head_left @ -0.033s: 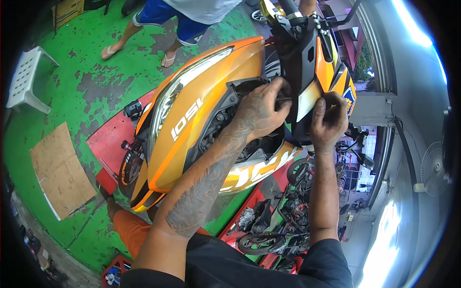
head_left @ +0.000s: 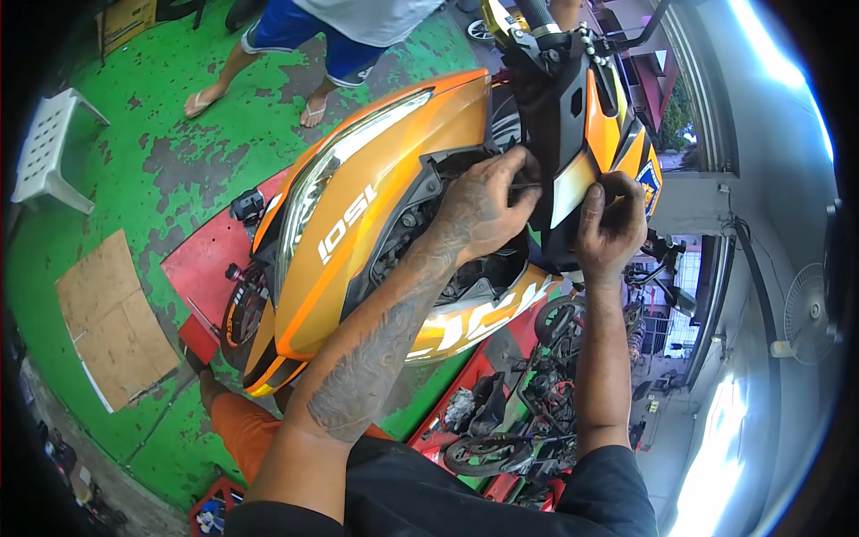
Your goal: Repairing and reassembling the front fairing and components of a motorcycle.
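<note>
An orange and black scooter stands before me, its orange front fairing on the left and an opening in it showing dark inner parts. Beyond the opening rises a black and orange handlebar cover panel with a pale patch. Over the opening, my left hand has its fingers curled and thumb brought in at the panel's left edge; what lies between them is hidden. On the panel's near right edge my right hand is closed, thumb on the front and fingers bent round the edge.
A person in blue shorts stands at the far side of the scooter. A white plastic stool and a cardboard sheet are on the left. Partly stripped motorcycles stand at the right, near a wall fan.
The other person's legs have shifted very slightly to the left. Both my hands keep their places at the panel.
</note>
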`<state>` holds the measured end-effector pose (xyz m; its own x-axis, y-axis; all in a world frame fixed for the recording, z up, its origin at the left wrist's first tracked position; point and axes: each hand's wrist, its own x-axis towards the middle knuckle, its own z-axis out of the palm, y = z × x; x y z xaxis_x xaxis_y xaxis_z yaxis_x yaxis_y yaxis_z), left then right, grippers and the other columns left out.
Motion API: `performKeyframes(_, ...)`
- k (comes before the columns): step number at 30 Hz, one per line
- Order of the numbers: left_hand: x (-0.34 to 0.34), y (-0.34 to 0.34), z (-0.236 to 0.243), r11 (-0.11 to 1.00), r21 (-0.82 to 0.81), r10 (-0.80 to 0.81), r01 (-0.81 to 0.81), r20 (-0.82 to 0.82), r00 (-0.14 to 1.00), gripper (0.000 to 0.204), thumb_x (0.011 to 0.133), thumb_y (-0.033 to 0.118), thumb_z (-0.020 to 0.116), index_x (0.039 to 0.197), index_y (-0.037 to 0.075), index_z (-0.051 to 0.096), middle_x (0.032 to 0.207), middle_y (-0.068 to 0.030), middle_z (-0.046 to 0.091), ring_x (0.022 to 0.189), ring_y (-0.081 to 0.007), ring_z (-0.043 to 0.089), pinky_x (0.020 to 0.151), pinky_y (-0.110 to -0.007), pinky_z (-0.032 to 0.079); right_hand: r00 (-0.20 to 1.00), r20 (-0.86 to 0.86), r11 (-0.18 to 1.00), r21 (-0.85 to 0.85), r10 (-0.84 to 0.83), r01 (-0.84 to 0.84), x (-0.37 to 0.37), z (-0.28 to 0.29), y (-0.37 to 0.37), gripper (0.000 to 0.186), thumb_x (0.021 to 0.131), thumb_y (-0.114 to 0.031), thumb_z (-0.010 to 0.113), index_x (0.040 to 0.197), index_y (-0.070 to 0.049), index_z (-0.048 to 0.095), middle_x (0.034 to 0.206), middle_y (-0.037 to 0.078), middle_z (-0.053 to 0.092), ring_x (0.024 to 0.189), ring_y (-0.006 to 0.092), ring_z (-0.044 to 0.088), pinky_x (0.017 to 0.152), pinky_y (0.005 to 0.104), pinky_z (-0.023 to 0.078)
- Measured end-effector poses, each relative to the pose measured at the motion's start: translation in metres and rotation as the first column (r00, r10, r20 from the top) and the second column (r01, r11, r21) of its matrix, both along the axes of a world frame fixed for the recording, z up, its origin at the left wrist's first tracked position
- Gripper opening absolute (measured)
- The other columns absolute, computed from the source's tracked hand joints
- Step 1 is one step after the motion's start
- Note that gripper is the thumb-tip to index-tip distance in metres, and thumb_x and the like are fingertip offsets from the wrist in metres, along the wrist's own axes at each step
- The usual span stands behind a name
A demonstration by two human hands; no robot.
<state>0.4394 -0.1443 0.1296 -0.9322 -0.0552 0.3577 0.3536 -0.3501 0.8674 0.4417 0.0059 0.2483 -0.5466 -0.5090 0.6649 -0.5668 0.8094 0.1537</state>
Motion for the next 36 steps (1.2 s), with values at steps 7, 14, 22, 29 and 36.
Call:
performKeyframes(7, -0.002, -0.007, 0.000, 0.975, -0.212, 0.051, -0.067, -0.082, 0.995, 0.015, 0.091, 0.014, 0.062, 0.097, 0.000, 0.063, 0.089, -0.0146, 0.068, 0.082, -0.0280, 0.067, 0.075, -0.037, 0.051, 0.998, 0.056, 0.997, -0.071, -0.013, 0.017, 0.004, 0.001, -0.005, 0.011, 0.088, -0.011, 0.066, 0.095, -0.004, 0.061, 0.076, 0.008, 0.061, 0.065, 0.0208, 0.060, 0.062, 0.0309, 0.045)
performKeyframes(14, 0.002, 0.005, 0.001, 0.978, 0.167, -0.144, 0.123, 0.118, 0.983, 0.022, 0.090, 0.018, 0.067, 0.100, -0.001, 0.066, 0.088, -0.0085, 0.069, 0.077, -0.0148, 0.064, 0.068, -0.032, 0.049, 0.996, 0.081, 0.995, -0.098, -0.025, 0.033, 0.003, 0.000, -0.005, 0.012, 0.088, -0.011, 0.067, 0.095, -0.004, 0.061, 0.076, 0.007, 0.061, 0.062, 0.0186, 0.058, 0.060, 0.0294, 0.045)
performKeyframes(22, 0.007, 0.020, -0.002, 0.876, 0.454, -0.272, 0.163, 0.184, 0.945, 0.018, 0.091, 0.018, 0.068, 0.098, 0.002, 0.067, 0.080, -0.0010, 0.065, 0.067, -0.0047, 0.054, 0.058, -0.022, 0.044, 0.999, 0.027, 0.999, -0.030, -0.033, 0.034, 0.003, 0.000, -0.002, 0.012, 0.089, -0.011, 0.067, 0.095, -0.004, 0.061, 0.077, 0.006, 0.061, 0.060, 0.0166, 0.056, 0.057, 0.0288, 0.043)
performKeyframes(29, -0.004, 0.038, 0.010, 0.933, 0.358, -0.088, 0.017, 0.184, 0.979, 0.023, 0.089, 0.018, 0.058, 0.084, -0.005, 0.063, 0.070, -0.0150, 0.064, 0.066, -0.0152, 0.060, 0.063, -0.036, 0.048, 0.999, -0.008, 0.998, -0.038, -0.046, 0.046, 0.002, 0.002, 0.002, 0.013, 0.088, -0.014, 0.067, 0.098, -0.007, 0.062, 0.077, 0.006, 0.063, 0.066, 0.0210, 0.060, 0.062, 0.0313, 0.045)
performKeyframes(36, 0.031, 0.005, 0.009, 0.974, 0.202, 0.040, -0.103, 0.298, 0.954, 0.022, 0.091, 0.019, 0.065, 0.085, -0.002, 0.065, 0.072, -0.0054, 0.064, 0.068, -0.0105, 0.058, 0.064, -0.029, 0.046, 0.998, 0.063, 0.948, -0.317, -0.020, 0.039, 0.014, 0.001, 0.006, 0.016, 0.090, -0.012, 0.068, 0.102, -0.004, 0.062, 0.085, 0.007, 0.064, 0.071, 0.0197, 0.062, 0.066, 0.0342, 0.048)
